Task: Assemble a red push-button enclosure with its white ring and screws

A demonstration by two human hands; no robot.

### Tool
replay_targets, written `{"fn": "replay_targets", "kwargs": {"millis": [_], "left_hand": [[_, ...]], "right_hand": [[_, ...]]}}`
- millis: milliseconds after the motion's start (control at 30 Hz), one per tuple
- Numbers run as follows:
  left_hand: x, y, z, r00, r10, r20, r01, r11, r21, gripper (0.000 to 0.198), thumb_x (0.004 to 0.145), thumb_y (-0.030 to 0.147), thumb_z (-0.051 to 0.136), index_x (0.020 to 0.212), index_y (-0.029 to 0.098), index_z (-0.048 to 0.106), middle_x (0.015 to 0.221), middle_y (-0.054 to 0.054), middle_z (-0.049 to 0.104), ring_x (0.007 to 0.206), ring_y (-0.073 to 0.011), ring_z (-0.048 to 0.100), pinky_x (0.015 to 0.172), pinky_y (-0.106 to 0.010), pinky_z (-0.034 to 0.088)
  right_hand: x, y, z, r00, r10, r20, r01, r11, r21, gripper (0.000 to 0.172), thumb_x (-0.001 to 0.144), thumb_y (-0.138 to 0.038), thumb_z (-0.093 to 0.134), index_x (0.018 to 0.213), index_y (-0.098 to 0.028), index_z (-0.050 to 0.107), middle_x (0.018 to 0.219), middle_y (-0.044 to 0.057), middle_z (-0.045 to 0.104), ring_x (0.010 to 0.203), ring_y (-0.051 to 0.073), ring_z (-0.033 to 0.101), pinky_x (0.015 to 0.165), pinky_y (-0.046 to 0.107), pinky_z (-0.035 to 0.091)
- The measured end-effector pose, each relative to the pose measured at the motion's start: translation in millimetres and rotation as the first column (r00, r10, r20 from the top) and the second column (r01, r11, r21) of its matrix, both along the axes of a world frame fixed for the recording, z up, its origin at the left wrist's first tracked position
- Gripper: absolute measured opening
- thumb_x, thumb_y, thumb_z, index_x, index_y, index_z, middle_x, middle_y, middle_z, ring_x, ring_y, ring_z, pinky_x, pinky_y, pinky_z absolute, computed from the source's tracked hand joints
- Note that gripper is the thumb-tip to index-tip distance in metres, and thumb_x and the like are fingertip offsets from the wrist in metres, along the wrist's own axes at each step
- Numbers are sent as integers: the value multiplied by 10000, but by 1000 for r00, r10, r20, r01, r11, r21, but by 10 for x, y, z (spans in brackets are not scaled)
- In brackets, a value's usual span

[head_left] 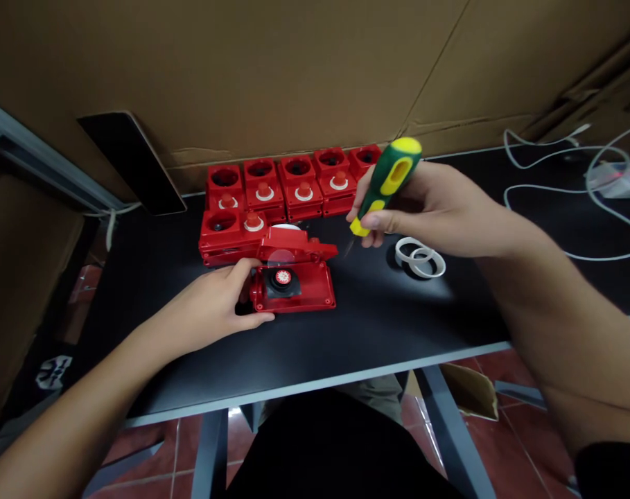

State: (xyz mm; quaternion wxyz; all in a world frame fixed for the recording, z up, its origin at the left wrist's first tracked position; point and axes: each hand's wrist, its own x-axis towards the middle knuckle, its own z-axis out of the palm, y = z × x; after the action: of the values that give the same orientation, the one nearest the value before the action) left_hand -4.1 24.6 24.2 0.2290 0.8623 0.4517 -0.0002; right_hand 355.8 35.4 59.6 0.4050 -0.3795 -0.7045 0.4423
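Observation:
My left hand (218,301) grips the left end of a red plastic housing (317,284) on the black tabletop. Inside the housing sits a round black part with a red-and-white label (283,277). Behind it a red cover (288,242) stands tilted, with a white round piece at its top edge. Between the thumb and fingers of my right hand (423,215) is a screwdriver (387,181) with a green and yellow handle. Its shaft points down and left, blurred, above the table and apart from the housing.
Several assembled red units (299,187) with white rings stand in rows at the back. Loose white rings (421,258) lie to the right. A dark flat device (132,163) leans against the cardboard wall at the left. White cables (554,190) curl across the right side.

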Motion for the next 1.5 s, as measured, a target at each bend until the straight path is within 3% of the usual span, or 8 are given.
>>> {"fn": "replay_targets", "kwargs": {"millis": [200, 367, 533, 667, 867, 1200, 1300, 1500], "left_hand": [[-8, -16, 3, 1000, -19, 8, 18, 1000, 12, 705, 943, 656, 794, 1463, 214, 616, 1118, -118, 831, 983, -364, 835, 913, -439, 644], [-3, -22, 27, 999, -24, 23, 24, 1000, -8, 688, 935, 640, 799, 1451, 218, 628, 1177, -133, 834, 1024, -365, 836, 966, -453, 647], [-11, -30, 29, 999, -41, 17, 41, 999, -11, 671, 942, 598, 804, 1455, 203, 627, 1231, -155, 829, 1042, -358, 834, 1001, -463, 647], [-26, -26, 13, 999, -40, 17, 40, 999, -11, 683, 941, 608, 809, 1465, 209, 626, 1252, -154, 827, 1064, -360, 833, 1009, -461, 649], [-29, -24, 2, 999, -40, -1, 40, 999, -9, 722, 932, 631, 832, 1477, 207, 623, 1237, -151, 817, 1013, -366, 825, 987, -474, 650], [-29, -30, -5, 998, -55, -22, 56, 998, 25, 713, 944, 568, 861, 1490, 183, 613, 1218, -153, 815, 956, -344, 818, 901, -439, 642], [-38, -28, -11, 998, -65, -7, 65, 997, 28, 701, 945, 572, 861, 1477, 182, 622, 1204, -149, 819, 934, -340, 818, 881, -434, 639], [-30, -28, -21, 998, -64, -7, 64, 997, 35, 715, 933, 564, 884, 1482, 187, 623, 1205, -145, 820, 928, -334, 820, 864, -419, 635]], "right_hand": [[11, 26, -198, 977, -215, -6, 214, 969, 122, 362, 901, -570, 938, 916, -277, 724, 782, -21, 715, 643, 163, 624, 546, 328, 512], [-32, 62, -310, 946, -233, 224, 193, 963, 187, 354, 1013, -568, 774, 882, -279, 617, 744, -5, 691, 660, 214, 607, 707, 403, 492], [-89, 69, -429, 841, -336, 425, 211, 926, 313, 253, 960, -478, 789, 981, -254, 672, 1033, 72, 775, 899, 278, 688, 863, 427, 536], [-137, 62, -567, 779, -395, 487, 280, 914, 293, 446, 918, -493, 868, 1245, -213, 755, 1223, 134, 821, 1061, 330, 757, 975, 459, 582], [-143, 112, -695, 732, -383, 563, 210, 914, 348, 359, 905, -373, 912, 1179, -193, 766, 1160, 125, 804, 1032, 313, 744, 946, 423, 583], [-103, 163, -707, 783, -308, 540, 13, 876, 481, 273, 905, -216, 873, 1152, -207, 759, 1155, 98, 753, 992, 269, 725, 896, 381, 579], [-98, 163, -711, 795, -263, 546, -71, 854, 515, 152, 947, -158, 765, 1090, -211, 763, 1146, 96, 745, 934, 233, 719, 842, 351, 574], [-90, 121, -692, 806, -312, 503, -88, 776, 624, 209, 937, -145, 719, 1137, -197, 753, 1236, 144, 734, 990, 260, 740, 848, 388, 598]]}}
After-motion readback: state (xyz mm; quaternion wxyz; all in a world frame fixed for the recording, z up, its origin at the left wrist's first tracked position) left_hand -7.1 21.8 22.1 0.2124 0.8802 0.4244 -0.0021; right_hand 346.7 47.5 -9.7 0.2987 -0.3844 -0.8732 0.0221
